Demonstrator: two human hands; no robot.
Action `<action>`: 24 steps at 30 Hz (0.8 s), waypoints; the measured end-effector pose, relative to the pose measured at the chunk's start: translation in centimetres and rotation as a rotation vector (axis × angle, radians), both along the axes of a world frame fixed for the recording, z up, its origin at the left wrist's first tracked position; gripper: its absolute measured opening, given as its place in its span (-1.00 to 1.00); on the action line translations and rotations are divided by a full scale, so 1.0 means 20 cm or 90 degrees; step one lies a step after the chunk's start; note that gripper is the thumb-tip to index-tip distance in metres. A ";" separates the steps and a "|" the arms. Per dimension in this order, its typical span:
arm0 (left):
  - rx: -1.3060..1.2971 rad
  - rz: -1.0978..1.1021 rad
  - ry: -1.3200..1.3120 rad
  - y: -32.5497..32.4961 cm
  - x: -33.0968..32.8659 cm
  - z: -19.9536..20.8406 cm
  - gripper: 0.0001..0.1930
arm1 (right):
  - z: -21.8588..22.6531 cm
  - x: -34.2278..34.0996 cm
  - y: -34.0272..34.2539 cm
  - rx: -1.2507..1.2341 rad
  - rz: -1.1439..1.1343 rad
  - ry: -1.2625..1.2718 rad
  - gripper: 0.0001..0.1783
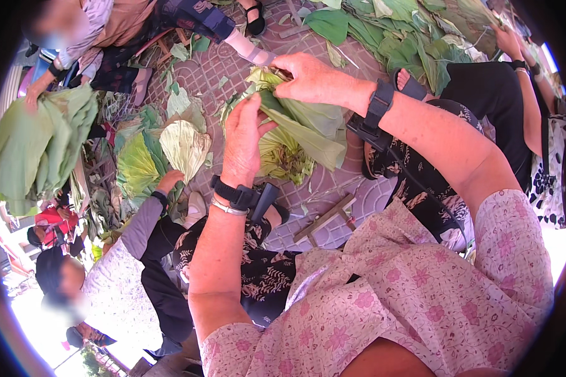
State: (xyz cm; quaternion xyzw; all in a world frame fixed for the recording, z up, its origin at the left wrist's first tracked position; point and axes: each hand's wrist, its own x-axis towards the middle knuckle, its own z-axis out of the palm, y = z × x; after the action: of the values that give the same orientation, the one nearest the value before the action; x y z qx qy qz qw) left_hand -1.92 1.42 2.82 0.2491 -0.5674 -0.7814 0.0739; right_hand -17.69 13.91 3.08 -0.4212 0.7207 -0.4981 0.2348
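Beneath your 2 hands spreads the paved floor [223,63], with a heap of green leaves [415,41] beyond and right of them. Well left of them, a co-worker holds up a broad leaf sheaf [44,138]. Your own leaf bundle [314,135] hangs between and just below your hands, its browned, frilled underside [283,160] facing down. Your right hand [308,78] looks closed, thumb against fingers, on its gathered top; your left hand [242,135] is half curled at its left edge, and you cannot tell whether it grips. Nearer you lies a wooden piece [326,220]. Pinching too hard could tear brittle leaf; a loose left hold could let layers slip out.
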 end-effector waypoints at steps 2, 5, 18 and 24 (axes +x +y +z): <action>0.014 0.025 -0.039 -0.06 0.02 0.01 -0.60 | 0.03 -0.02 -0.01 -0.003 -0.013 -0.037 -0.68; 0.013 0.022 -0.127 -0.21 0.04 -0.06 -0.61 | 0.05 -0.09 -0.01 -0.018 -0.057 -0.083 -0.68; 0.063 0.119 -0.158 -0.48 0.20 -0.03 -0.73 | 0.22 -0.33 0.11 -0.059 -0.183 0.022 -0.74; -0.116 0.206 -0.295 -0.71 0.31 0.00 -0.73 | 0.25 -0.32 0.14 -0.045 -0.191 0.096 -0.73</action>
State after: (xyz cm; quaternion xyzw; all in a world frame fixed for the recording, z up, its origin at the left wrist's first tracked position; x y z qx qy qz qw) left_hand 4.29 -12.74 2.88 0.5004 -0.5896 -0.6279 0.0880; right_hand -24.16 16.65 7.98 -0.3535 0.7730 -0.5194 0.0880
